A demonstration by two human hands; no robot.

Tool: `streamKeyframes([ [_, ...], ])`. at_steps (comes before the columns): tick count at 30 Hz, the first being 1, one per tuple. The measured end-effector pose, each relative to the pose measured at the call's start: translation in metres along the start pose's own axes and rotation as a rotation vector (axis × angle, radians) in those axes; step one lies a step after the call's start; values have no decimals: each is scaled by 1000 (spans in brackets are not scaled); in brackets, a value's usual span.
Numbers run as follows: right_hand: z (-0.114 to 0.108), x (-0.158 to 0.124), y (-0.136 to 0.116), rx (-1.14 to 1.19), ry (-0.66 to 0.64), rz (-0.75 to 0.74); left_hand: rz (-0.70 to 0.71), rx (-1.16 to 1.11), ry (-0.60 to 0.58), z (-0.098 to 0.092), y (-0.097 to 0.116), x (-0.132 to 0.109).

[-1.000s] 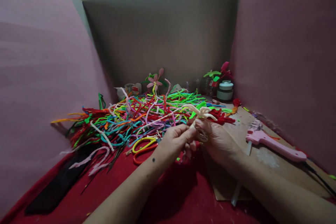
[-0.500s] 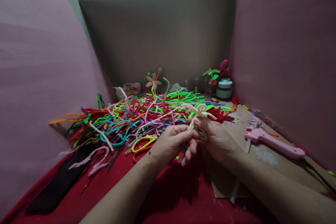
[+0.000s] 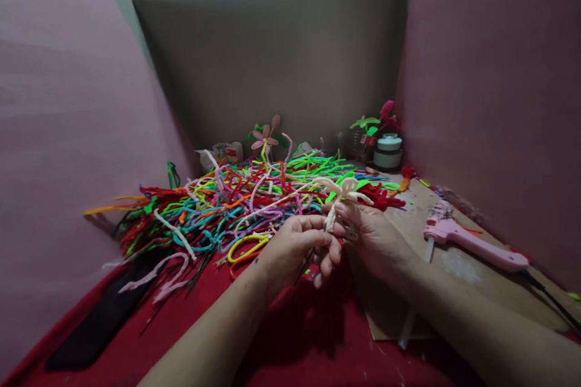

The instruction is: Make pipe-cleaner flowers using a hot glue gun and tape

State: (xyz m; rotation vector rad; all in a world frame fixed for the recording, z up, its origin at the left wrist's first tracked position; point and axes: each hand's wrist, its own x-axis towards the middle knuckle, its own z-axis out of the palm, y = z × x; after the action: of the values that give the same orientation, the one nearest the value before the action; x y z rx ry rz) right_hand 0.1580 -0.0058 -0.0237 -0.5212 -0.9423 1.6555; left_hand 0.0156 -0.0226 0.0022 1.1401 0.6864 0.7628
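Observation:
A cream pipe-cleaner flower point(image 3: 345, 188) with looped petals is held up in front of the heap of pipe cleaners point(image 3: 254, 193). My right hand point(image 3: 370, 233) pinches it just under the petals, between thumb and fingers. My left hand point(image 3: 308, 245), also closed, meets it from the other side and grips the lower end of its twisted cream stem point(image 3: 331, 219). Below the left fingers a thin dark wire point(image 3: 305, 266) slants down; whether it joins the flower is hidden by the fingers.
Yellow-handled scissors point(image 3: 245, 247) lie left of my hands. A pink glue gun point(image 3: 472, 242) with its cord rests on a board point(image 3: 390, 320) at right. A black flat object point(image 3: 95, 320) lies at left. Finished flowers point(image 3: 264, 140) and a lidded jar point(image 3: 388, 152) stand at the back.
A thin dark wire now shows under my left fingers, and more of the cream stem is visible between the hands. Both hands have stayed nearly in place.

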Motion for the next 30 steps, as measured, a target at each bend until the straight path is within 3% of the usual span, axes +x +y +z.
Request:
streamKeyframes([
  [4,0,-1,1,-19,-3,-11,0,51,21,2,1,-1],
  [9,0,-2,3,-22,-116,11,33,251,97,6,0,0],
  [12,0,-2,3,-39,-101,-16,119,437,258,10,-5,2],
  [15,1,-2,3,-30,-26,-57,340,709,473,11,-13,3],
  [18,4,-3,3,-30,22,-75,481,962,566,10,-21,2],
  [24,11,-5,2,-99,62,-177,516,1215,568,8,-23,0],
  [30,9,-3,5,-76,50,-164,521,1100,572,12,-17,-3],
])
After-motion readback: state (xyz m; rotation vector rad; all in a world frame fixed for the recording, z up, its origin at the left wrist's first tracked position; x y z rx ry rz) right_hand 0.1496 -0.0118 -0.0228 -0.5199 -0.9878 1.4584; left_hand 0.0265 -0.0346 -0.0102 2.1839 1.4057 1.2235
